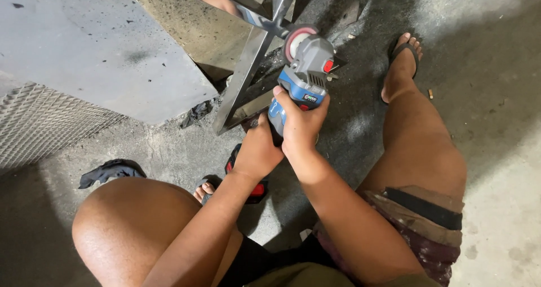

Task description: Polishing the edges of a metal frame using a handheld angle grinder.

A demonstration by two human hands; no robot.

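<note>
- The right hand (300, 123) has its fingers wrapped tight round the blue-grey angle grinder (305, 75); the left hand (257, 150) grips the grinder's tail just behind it.
- The grinder's pinkish disc (295, 39) sits against the shiny steel frame (248, 61).
- Risk, I'd say: the disc could snag on the frame's corner and kick back toward the bare knees.
- A grey slab (101, 44) crowds the grinder's left; open concrete floor (496, 95) lies to its right, beyond the sandalled foot (401, 67).
</note>
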